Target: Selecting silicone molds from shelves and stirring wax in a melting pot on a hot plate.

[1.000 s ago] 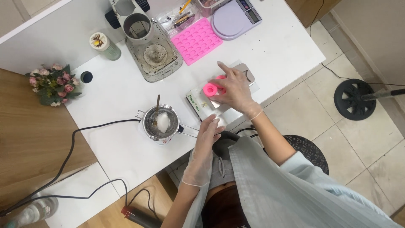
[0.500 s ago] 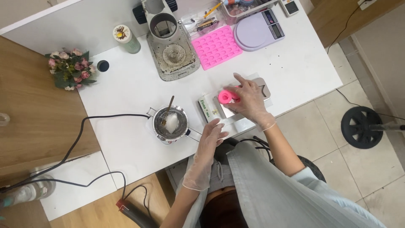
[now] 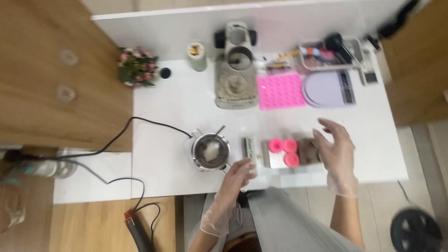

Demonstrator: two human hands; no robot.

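Observation:
My right hand (image 3: 337,151), in a clear glove, hovers open just right of three small pink round moulds (image 3: 284,151) that sit on a small silver scale (image 3: 289,156). My left hand (image 3: 236,175), also gloved, rests at the table's front edge near the handle of a metal melting pot (image 3: 210,151) with a white lump inside. Whether it grips the handle I cannot tell; the frame is blurred.
On the white table (image 3: 172,102) stand a grey machine (image 3: 235,74), a pink tray mould (image 3: 280,90), a lilac kitchen scale (image 3: 329,88), a box of small items (image 3: 326,53), a jar (image 3: 196,56) and a flower bunch (image 3: 136,66). A black cable (image 3: 116,135) runs left off the table.
The camera swung, so the table now looks squarer and farther. My right hand let go of the pink mould and drew back to the right; three moulds now sit on the scale.

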